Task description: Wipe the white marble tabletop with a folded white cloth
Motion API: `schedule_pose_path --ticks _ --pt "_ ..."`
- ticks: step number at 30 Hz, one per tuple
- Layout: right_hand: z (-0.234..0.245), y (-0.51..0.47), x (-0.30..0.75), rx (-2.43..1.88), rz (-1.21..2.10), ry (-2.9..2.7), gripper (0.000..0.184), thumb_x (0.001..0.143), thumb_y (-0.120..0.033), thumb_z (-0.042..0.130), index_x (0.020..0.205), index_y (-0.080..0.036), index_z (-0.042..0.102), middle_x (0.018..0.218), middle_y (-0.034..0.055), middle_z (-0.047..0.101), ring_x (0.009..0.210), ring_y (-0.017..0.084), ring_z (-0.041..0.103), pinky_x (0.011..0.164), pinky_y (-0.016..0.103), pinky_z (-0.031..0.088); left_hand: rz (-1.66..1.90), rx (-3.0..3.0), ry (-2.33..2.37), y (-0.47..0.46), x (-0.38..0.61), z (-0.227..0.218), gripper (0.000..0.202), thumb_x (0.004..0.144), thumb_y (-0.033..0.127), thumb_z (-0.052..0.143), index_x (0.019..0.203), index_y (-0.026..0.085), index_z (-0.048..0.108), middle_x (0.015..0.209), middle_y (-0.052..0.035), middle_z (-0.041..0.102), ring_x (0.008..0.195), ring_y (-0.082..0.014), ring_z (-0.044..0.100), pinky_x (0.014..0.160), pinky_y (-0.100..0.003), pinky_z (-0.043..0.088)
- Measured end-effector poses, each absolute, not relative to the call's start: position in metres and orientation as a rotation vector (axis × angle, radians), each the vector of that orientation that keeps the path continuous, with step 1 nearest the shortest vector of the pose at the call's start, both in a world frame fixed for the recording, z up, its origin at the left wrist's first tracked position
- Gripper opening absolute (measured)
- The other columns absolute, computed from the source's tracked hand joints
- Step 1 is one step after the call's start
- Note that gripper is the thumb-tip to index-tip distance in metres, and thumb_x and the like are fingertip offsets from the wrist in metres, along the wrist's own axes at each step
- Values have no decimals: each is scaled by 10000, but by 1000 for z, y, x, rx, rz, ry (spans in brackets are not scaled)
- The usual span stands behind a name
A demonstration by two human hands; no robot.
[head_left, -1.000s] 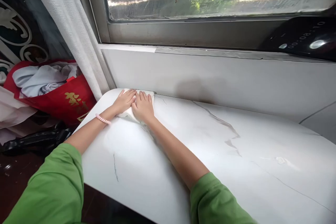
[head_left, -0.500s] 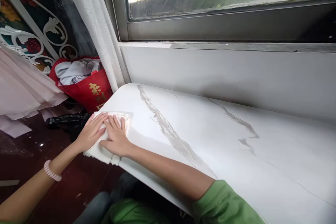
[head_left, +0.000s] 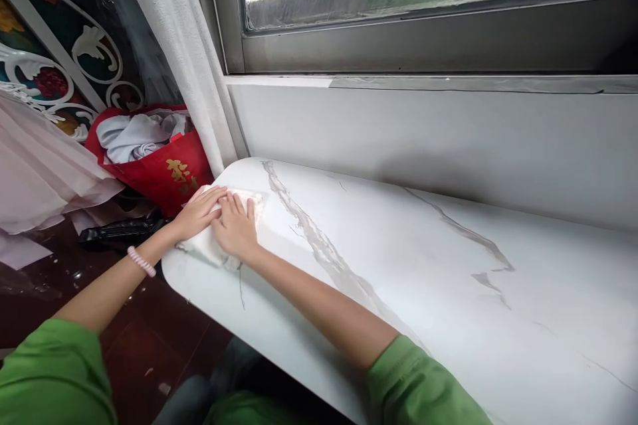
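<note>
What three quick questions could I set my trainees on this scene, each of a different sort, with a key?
1. Multiple choice. On which of the person's own sides is the pink band worn? A: right. B: left. C: both.

2. True or false. The left hand and the right hand both rest on the same white cloth, near a rounded corner of the table.

3. Fill the gap. The bag beside the white curtain has gold markings, and its own colour is ____.

Key: 1. B. 2. True. 3. Red.
</note>
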State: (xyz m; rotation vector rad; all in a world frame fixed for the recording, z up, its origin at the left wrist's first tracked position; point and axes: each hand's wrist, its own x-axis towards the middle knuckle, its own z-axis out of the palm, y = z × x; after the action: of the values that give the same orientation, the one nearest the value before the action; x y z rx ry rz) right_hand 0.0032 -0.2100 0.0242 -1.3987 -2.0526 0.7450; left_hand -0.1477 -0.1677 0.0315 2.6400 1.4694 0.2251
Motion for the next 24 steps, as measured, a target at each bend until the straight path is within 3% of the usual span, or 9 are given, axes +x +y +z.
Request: schedule_pose_path --ticks 5,12,17,24 --pt "15 -149 25 -1553 581 -1985 525 899 -245 293 1405 -112 343 1530 115 240 1421 208 153 1146 469 -10 251 2685 1372 -91 -114 25 481 925 349 293 1362 177 398 1452 -63 400 1366 -176 292 1148 -394 114" --pt "9 -89 52 -1638 522 -1934 495 907 -234 248 1380 -166 376 1530 59 256 1416 183 157 1149 440 -2 328 2726 1214 -18 -81 19 444 915 334 327 1317 183 440 1402 -78 458 1301 -210 385 1138 -456 124" --pt "6 -79 56 -1677 440 -1905 484 913 -216 230 1366 -168 393 1517 56 290 1407 180 183 1151 433 15 332 2766 1208 -1 -72 16 441 911 327 333 1309 179 449 1391 -84 470 1300 -212 387 1135 -448 149" --pt "4 -96 53 -1689 334 -1994 511 925 -241 237 1405 -116 357 1528 89 259 1413 219 167 1146 455 19 269 2769 1289 -24 -74 17 473 925 299 285 1357 148 405 1455 -84 391 1374 -218 276 1143 -457 114"
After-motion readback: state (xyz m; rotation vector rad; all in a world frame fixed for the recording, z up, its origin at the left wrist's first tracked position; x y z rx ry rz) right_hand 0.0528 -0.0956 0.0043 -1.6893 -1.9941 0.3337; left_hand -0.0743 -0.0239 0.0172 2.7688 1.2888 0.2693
